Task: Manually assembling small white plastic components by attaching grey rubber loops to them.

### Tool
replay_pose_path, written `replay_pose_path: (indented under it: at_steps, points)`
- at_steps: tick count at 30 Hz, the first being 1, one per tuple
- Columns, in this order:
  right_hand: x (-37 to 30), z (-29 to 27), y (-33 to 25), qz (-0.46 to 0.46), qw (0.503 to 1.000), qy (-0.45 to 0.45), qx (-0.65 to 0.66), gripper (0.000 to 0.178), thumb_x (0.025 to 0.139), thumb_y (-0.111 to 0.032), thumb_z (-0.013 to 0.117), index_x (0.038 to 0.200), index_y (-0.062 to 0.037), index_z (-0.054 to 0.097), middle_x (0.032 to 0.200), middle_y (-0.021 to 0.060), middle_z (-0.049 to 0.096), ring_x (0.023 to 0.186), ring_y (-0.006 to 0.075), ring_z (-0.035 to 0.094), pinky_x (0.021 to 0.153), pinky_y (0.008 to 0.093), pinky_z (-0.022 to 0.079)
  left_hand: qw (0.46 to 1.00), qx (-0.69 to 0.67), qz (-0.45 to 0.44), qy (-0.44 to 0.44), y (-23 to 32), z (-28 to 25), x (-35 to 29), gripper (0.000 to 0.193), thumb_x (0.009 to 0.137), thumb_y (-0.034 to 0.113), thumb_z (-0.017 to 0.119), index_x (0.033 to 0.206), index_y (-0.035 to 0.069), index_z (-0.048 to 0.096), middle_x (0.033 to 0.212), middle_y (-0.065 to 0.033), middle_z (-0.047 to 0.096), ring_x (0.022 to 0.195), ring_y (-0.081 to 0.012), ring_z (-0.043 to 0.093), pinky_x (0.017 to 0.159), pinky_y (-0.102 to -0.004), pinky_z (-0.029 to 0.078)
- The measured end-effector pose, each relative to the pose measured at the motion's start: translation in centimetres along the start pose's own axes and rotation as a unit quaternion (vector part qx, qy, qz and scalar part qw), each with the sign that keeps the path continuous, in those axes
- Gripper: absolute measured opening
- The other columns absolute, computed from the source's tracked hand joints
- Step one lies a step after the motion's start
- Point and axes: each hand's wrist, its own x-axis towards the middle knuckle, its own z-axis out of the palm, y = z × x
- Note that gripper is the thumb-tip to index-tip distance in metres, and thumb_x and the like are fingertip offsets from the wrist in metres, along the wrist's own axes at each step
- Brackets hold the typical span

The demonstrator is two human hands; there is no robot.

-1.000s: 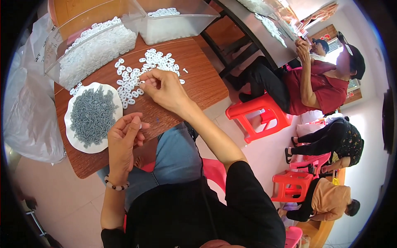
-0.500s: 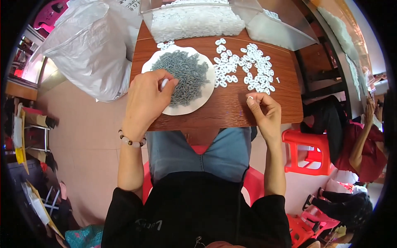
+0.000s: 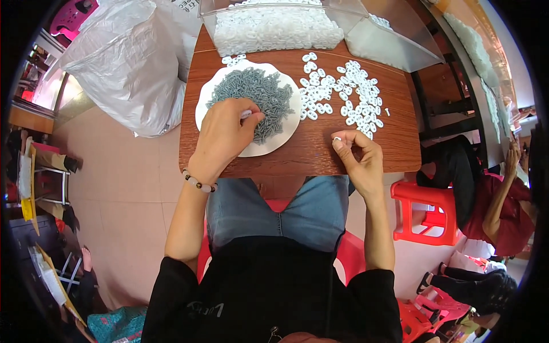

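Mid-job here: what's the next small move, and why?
Probably pinch one of the small grey screw-like pieces with the left hand: it is over their pile, a white oval piece tucked in its grasp, while the right hand pinches a small white bit.

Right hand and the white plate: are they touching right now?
Apart. The head view shows a strip of brown tabletop between the right hand and the nearest edge of the plate.

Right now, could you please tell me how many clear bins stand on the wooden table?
2: the left bin beyond the plate, and the right bin toward the table's far-right corner. More may be hidden past the top edge.
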Motion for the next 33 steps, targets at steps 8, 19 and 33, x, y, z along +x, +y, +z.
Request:
replay_pose_path:
  at_steps: [8, 19, 33]
  points:
    - [-0.1, 0.1, 0.1, -0.008, 1.0, -0.005, -0.02, 0.012, 0.087, -0.01, 0.065, 0.092, 0.0016, 0.066, 0.073, -0.0046, 0.056, 0.07, 0.0039, 0.045, 0.068, 0.0198, 0.039, 0.999, 0.039, 0.008, -0.004, 0.5, 0.6, 0.2, 0.016, 0.075, 0.013, 0.072, 0.081, -0.001, 0.068, 0.068, -0.0138, 0.063, 0.057, -0.021, 0.058, 0.055, -0.0317, 0.045]
    - [0.1, 0.0, 0.6, -0.004, 1.0, -0.004, -0.018, 0.012, 0.088, -0.009, 0.065, 0.093, 0.0015, 0.066, 0.073, -0.0053, 0.055, 0.069, 0.0037, 0.045, 0.067, 0.0194, 0.039, 0.998, 0.032, 0.017, 0.043, -0.1, 1.8, 0.3, 0.013, 0.079, 0.012, 0.066, 0.079, 0.0, 0.064, 0.075, -0.0175, 0.061, 0.067, -0.0341, 0.059, 0.062, -0.0427, 0.045]
    - [0.9, 1.1, -0.7, 0.017, 0.997, -0.039, 0.057, 0.014, 0.089, -0.008, 0.063, 0.099, 0.0001, 0.067, 0.075, -0.0054, 0.056, 0.071, 0.0031, 0.046, 0.068, 0.018, 0.038, 0.981, -0.152, -0.107, 0.058, 0.5, 0.1, 0.2, 0.017, 0.085, 0.015, 0.067, 0.087, -0.002, 0.066, 0.065, -0.0052, 0.057, 0.053, -0.0081, 0.047, 0.048, -0.0262, 0.034]
